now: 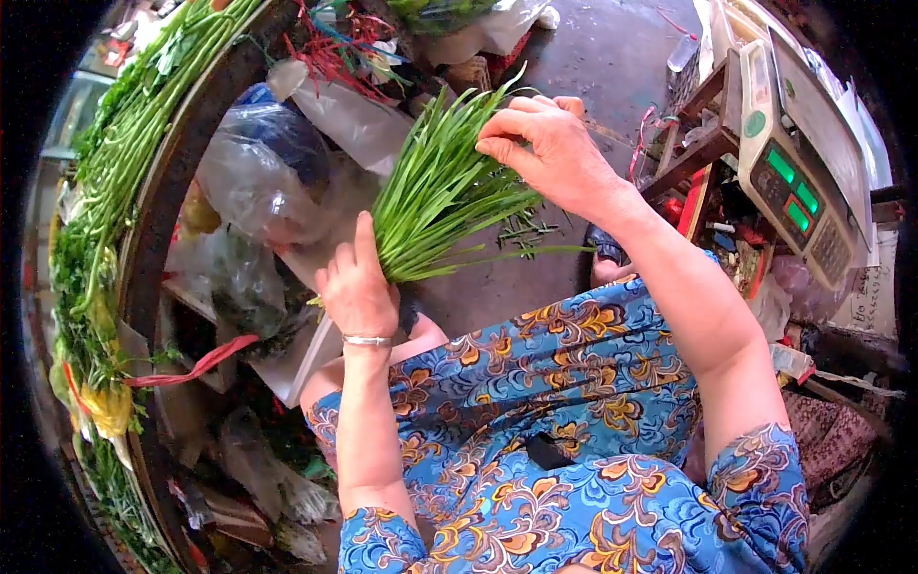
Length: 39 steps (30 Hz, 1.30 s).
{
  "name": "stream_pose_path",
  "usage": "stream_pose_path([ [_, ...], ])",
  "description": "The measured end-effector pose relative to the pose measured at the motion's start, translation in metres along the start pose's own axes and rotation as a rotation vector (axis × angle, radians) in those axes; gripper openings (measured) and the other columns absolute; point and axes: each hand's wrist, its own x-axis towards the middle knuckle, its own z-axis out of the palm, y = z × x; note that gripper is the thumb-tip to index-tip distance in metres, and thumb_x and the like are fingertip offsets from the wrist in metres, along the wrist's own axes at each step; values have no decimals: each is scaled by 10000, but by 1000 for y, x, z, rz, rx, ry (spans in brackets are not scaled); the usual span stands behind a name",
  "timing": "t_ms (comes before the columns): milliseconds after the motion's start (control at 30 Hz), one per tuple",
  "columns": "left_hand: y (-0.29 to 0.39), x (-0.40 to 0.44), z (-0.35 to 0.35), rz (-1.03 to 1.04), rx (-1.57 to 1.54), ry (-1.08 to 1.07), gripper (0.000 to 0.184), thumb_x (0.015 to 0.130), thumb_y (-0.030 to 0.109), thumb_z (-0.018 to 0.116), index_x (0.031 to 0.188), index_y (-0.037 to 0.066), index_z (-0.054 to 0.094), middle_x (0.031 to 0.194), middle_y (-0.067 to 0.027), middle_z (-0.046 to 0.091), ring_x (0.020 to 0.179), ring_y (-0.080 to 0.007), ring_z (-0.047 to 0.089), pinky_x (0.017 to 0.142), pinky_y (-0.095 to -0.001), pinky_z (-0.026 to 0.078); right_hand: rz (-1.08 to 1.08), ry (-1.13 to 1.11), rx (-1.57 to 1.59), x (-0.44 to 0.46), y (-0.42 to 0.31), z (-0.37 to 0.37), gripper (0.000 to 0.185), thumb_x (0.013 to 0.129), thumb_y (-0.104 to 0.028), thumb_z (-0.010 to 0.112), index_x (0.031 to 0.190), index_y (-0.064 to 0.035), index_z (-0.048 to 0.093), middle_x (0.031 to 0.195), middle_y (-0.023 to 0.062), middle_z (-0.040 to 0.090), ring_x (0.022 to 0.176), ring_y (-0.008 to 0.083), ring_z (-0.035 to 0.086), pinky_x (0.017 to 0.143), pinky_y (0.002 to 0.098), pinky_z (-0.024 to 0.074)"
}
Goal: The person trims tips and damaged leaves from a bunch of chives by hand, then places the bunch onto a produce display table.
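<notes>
A bunch of long, flat green leaves that look like Chinese chives (pixel 449 187) fans out in front of me. My left hand (pixel 359 292) is closed around its lower end, a silver bracelet on the wrist. At the leaf tips, my right hand (pixel 550 143) has its fingers curled, with thumb and forefinger close together. Whatever lies between them is too small to make out. Short dark-green pieces (pixel 524 231) are scattered on the floor beneath the bunch.
At right stands a digital scale (pixel 798 182) with lit green displays. A curved shelf edge (pixel 158 182) on the left bears leafy greens (pixel 115 163). Clear plastic bags (pixel 258 172) crowd below it, and red ties (pixel 339 57) hang at the top.
</notes>
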Motion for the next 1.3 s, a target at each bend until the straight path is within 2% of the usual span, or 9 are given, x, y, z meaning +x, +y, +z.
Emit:
stream_pose_path([
  [333,3,-1,0,20,-31,23,843,625,52,711,1418,142,442,877,-70,545,806,-264,583,730,-387,417,55,-49,29,-2,0,5,186,821,-295,687,857,-113,692,835,53,637,921,235,599,875,403,332],
  [533,2,-1,3,16,-52,29,803,654,47,677,1418,144,446,866,-72,547,788,-269,580,725,-389,418,123,-82,262,2,3,5,145,798,-192,673,828,-51,677,819,79,647,844,246,632,769,393,456],
  [633,2,-1,3,12,-53,21,800,658,48,671,1419,145,446,866,-75,548,783,-270,579,723,-390,417,144,-143,306,1,1,1,63,817,-46,657,844,-4,619,796,60,571,775,141,572,695,280,478],
  [733,1,-1,6,13,-42,18,799,658,49,671,1418,146,447,862,-72,549,781,-270,578,721,-391,416,31,-86,335,2,2,-1,68,815,-53,655,839,-7,611,802,56,562,777,141,568,712,283,470],
  [800,0,-1,6,14,-30,11,799,656,49,673,1417,146,448,859,-70,550,780,-270,577,720,-391,414,-147,0,173,4,0,-4,109,766,-129,659,819,-34,657,809,102,639,789,272,635,727,365,507],
  [933,2,-1,6,22,-4,3,764,672,61,663,1405,145,464,849,-67,548,772,-266,574,714,-390,412,-132,-76,338,2,-6,-7,116,776,-121,664,842,-27,646,808,101,637,776,227,631,728,334,502],
  [1000,3,-1,6,27,10,-1,734,690,70,648,1399,146,472,847,-66,547,769,-262,571,709,-390,412,115,-224,560,0,-8,-7,123,812,-117,657,869,-11,632,807,74,646,761,152,612,721,298,492],
  [1233,12,-1,5,83,110,-19,632,803,85,590,1411,202,462,866,-30,563,761,-218,597,722,-371,456,212,-310,845,3,-6,-11,122,895,-123,615,903,-1,623,800,3,654,726,80,568,664,254,478],
  [1300,13,-3,6,103,98,8,632,796,87,590,1406,198,470,857,-31,559,753,-222,590,714,-373,450,359,-369,855,5,-8,-17,117,916,-140,603,907,-27,632,802,-4,664,690,57,543,614,232,458],
])
